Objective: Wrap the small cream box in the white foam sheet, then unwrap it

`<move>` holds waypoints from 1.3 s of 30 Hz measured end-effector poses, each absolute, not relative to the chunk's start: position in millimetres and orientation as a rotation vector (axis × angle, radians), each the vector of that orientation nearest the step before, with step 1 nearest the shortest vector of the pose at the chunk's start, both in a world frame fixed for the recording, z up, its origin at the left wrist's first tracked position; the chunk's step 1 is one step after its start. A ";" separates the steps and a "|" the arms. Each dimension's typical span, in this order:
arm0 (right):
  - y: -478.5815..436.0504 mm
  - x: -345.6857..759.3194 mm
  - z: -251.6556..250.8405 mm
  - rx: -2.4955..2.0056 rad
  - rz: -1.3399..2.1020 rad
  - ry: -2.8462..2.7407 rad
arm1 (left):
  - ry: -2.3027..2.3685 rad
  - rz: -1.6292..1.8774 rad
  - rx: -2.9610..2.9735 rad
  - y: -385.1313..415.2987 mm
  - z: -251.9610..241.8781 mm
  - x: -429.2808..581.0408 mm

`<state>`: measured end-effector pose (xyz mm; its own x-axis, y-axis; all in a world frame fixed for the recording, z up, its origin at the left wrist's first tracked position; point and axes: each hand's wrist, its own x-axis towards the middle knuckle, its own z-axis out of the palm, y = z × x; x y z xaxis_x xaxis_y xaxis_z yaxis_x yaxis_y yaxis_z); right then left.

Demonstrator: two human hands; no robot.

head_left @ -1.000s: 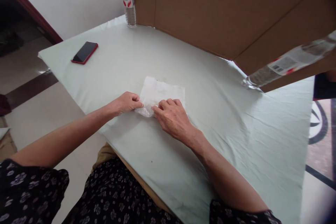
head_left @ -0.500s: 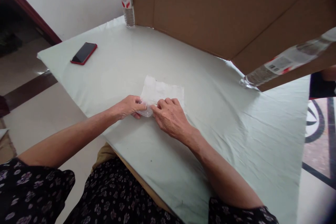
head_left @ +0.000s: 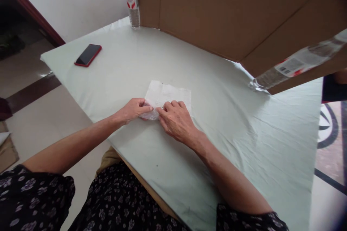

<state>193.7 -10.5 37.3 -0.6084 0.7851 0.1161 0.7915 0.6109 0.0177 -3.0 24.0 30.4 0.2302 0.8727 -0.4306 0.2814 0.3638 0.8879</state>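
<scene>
A white paper tissue (head_left: 166, 95) lies flat on the pale green tablecloth (head_left: 217, 133) near the table's front edge. My left hand (head_left: 134, 109) pinches the tissue's near-left corner, fingers curled together. My right hand (head_left: 176, 120) rests on the tissue's near edge, its fingertips bent and pressed down on the paper right beside the left hand. The near corner of the tissue looks folded or bunched between the two hands.
A red-cased phone (head_left: 88, 55) lies at the table's far left. One clear water bottle (head_left: 132, 1) stands at the back by a big cardboard sheet (head_left: 230, 11); another bottle (head_left: 295, 65) is at the right. The floor drops off left of the table.
My left hand has slid a little to the right along the tissue's near corner, closer to my right hand. The right hand has hardly moved.
</scene>
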 end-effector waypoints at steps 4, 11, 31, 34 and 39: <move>-11.5 193.2 36.6 -1.347 -0.103 -2.727 | 1.421 0.606 1.126 24.9 26.1 2.8; -10.0 189.1 39.2 -1.352 -0.083 -2.739 | 1.523 0.773 1.089 16.2 20.0 9.3; -15.4 198.2 58.1 -1.395 0.166 -2.730 | 1.357 0.749 1.068 22.6 31.9 37.7; -21.4 203.8 69.2 -1.335 0.260 -2.774 | 1.273 0.660 1.159 23.4 39.8 36.8; -21.9 211.6 73.8 -1.241 0.365 -2.765 | 1.163 0.516 1.217 24.1 52.3 28.6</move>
<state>211.6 -21.9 73.8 -0.6660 0.7457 -0.0169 0.7246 0.6415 -0.2520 28.6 24.1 52.3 0.3788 0.8306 -0.4082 0.2549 0.3303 0.9088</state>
